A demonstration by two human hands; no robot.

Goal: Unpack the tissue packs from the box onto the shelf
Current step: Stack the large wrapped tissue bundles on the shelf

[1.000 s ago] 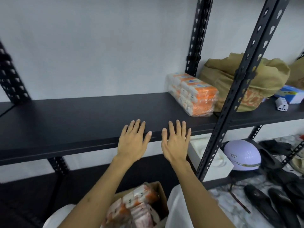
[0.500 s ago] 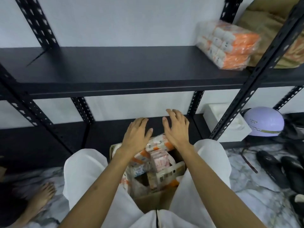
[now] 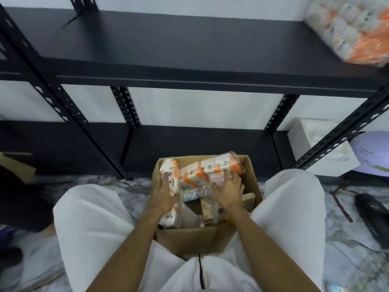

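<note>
An open cardboard box [image 3: 190, 239] stands on the floor between my knees, with several orange-and-white tissue packs inside. The top tissue pack [image 3: 202, 175] lies across the box. My left hand [image 3: 162, 193] grips its left end and my right hand [image 3: 228, 191] grips its right end, fingers curled round the plastic wrap. More packs lie under it, partly hidden. On the black shelf [image 3: 168, 47] above, one bundle of tissue packs [image 3: 351, 28] sits at the far right.
Black perforated uprights [image 3: 69, 110] frame the shelf bays. A white tissue box [image 3: 322, 148] and a lilac helmet [image 3: 372, 154] sit low on the right, dark shoes [image 3: 374, 216] on the marble floor. Another cardboard flap [image 3: 14, 163] shows at left.
My head tilted down from the shelf to the box. Both hands dropped from the shelf edge into the box and took hold of the top tissue pack.
</note>
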